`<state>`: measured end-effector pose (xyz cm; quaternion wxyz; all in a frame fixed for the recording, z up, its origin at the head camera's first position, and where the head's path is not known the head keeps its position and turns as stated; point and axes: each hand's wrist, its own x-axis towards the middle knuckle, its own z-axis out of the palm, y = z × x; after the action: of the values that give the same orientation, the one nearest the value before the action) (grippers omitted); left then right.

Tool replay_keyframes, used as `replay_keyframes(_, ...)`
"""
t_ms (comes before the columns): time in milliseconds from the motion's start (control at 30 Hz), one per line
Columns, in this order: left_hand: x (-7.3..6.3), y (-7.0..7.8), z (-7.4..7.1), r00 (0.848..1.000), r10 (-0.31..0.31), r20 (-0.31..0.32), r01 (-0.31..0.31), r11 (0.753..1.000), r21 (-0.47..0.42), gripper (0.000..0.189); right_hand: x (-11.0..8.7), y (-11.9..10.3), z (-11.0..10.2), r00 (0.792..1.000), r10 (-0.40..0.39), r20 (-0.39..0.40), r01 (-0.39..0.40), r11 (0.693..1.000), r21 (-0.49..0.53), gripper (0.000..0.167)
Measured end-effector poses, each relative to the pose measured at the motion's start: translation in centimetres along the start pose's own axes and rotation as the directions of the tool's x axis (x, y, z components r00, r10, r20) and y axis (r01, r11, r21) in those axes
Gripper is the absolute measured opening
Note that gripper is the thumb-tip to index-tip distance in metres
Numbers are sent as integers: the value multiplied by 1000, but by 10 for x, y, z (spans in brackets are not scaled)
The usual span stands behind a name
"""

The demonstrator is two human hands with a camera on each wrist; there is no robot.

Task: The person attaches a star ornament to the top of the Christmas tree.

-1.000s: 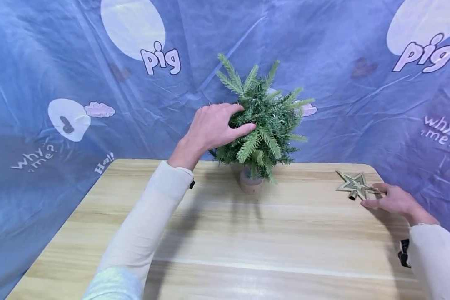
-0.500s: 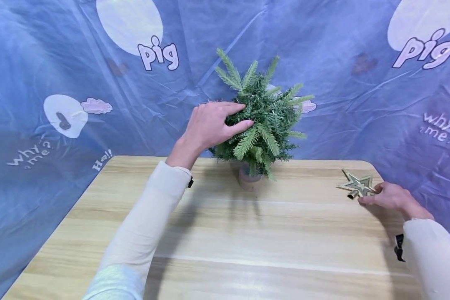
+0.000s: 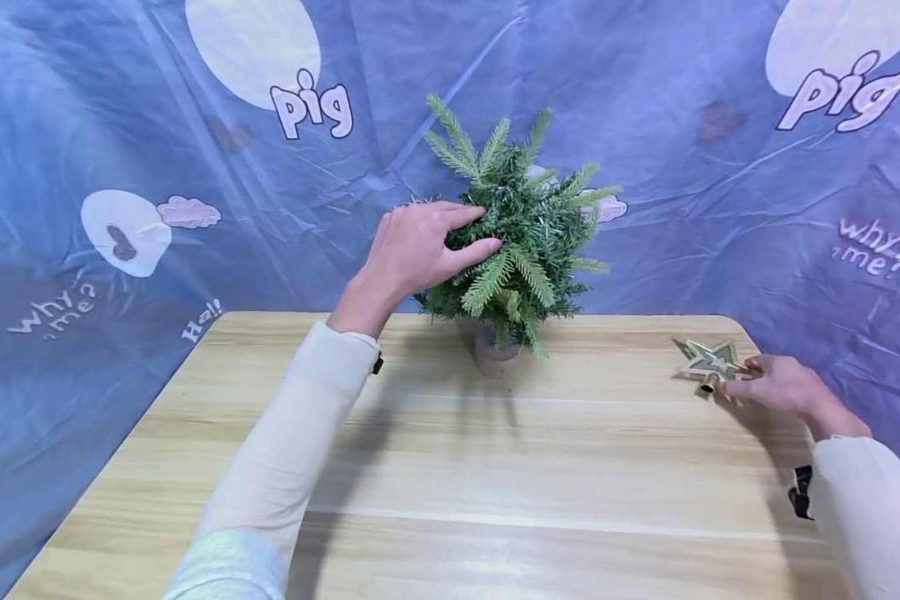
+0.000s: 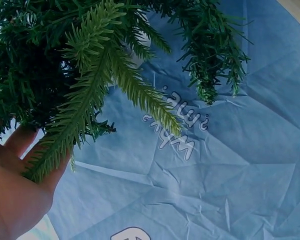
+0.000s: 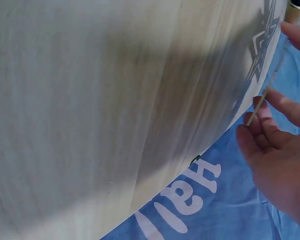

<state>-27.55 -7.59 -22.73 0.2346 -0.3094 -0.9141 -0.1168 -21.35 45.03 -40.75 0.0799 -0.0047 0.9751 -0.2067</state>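
A small artificial Christmas tree (image 3: 528, 225) stands in a pinkish pot (image 3: 495, 354) near the table's far edge. My left hand (image 3: 416, 250) holds its foliage from the left, thumb and index finger apart around the greenery. In the left wrist view, a light green sprig (image 4: 85, 105) lies across the left hand (image 4: 20, 190); the other fingertips reach into darker needles and are partly hidden. At the far right, my right hand (image 3: 783, 387) pinches a gold star topper (image 3: 712, 362) by its edge. Seen from the right wrist, the right hand (image 5: 280, 145) grips the star's thin edge, its shadow on the tabletop.
The wooden table (image 3: 540, 483) has rounded far corners. Right behind it hangs a blue printed cloth (image 3: 390, 83), which also runs along both sides. The star's short socket (image 3: 708, 385) points toward the camera.
The right hand has closed on the star, which has turned and lifted slightly. The left hand keeps its place on the tree; the head view has shifted a little.
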Motion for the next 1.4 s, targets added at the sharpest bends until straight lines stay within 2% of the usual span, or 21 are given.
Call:
replay_keyframes(167,0,-1,-2,1000,-3,11,3,1000,19,60,-1,-3,-3,998,54,-36,-52,998,33,99)
replay_keyframes(400,2,0,-5,1000,-9,16,9,1000,24,59,-2,-12,-8,985,68,-157,-61,997,51,99)
replay_keyframes(733,4,0,-3,1000,-8,17,8,1000,18,59,0,-27,-14,965,-8,-263,13,1000,18,87)
replay_keyframes(1067,0,-1,1,1000,2,-21,-1,1000,10,56,3,-42,-15,958,-31,-286,46,998,46,89)
replay_keyframes(1400,-6,0,4,1000,-2,-26,3,1000,6,54,2,-60,-17,913,-78,-400,100,994,34,83)
